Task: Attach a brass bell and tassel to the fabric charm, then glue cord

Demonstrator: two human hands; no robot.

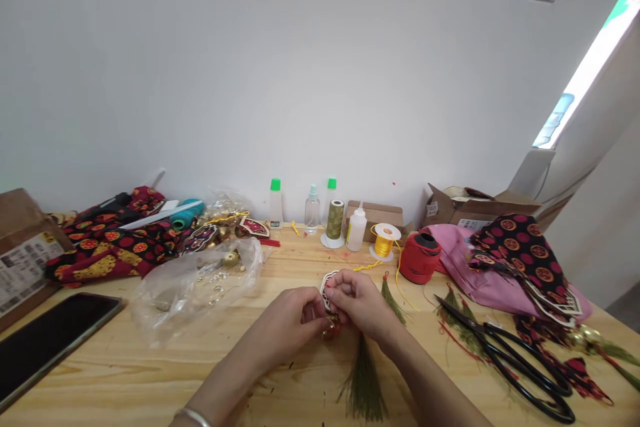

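Observation:
Over the middle of the wooden table (280, 387), both my hands are closed on one small hanging ornament. Its white-edged decorative plate (326, 283) shows between the fingers, with a gold bell (329, 331) just below. My right hand (361, 300) pinches the plate at its right side. From the left, my left hand (297, 317) has thumb and fingers pressed together at the plate's lower edge, near the bell. A long olive-green tassel (366, 380) hangs below my right hand; my fingers hide how it joins the ornament. A smaller green tassel (393, 297) lies beyond my right wrist.
Black scissors (517, 353) lie at right, near a red thread roll (420, 257) and patterned cloth (520, 250). Behind stand a glue bottle (357, 230), green thread spool (335, 220) and yellow cord spool (383, 243). At left are a plastic bag (195, 293) and phone (55, 340).

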